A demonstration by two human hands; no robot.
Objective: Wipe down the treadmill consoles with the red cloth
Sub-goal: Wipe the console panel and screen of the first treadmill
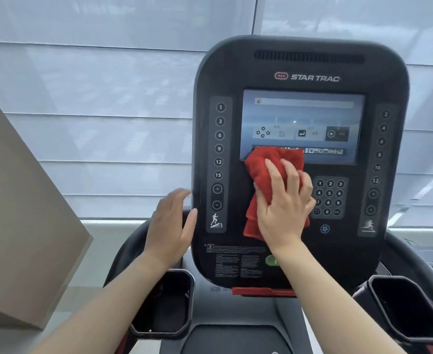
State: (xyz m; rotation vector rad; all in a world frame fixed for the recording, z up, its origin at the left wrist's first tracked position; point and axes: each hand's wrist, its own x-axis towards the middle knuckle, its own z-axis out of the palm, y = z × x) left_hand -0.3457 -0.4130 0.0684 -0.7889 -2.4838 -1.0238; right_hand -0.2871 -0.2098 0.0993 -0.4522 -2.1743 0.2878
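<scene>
A black Star Trac treadmill console [299, 67] fills the middle of the head view, with a lit screen [303, 118] and number buttons down both sides. My right hand [284, 203] presses a bunched red cloth [264, 172] flat against the console, just below the screen's lower left corner and left of the keypad [329, 198]. The cloth's top edge overlaps the bottom of the screen. My left hand [170, 226] rests with fingers apart along the console's left edge, holding nothing.
Black cup holders sit below the console at left [164, 302] and right [404, 307]. Curved handrails run out on both sides. A beige pillar [18, 213] stands at the left. Window blinds [108, 98] lie behind the console.
</scene>
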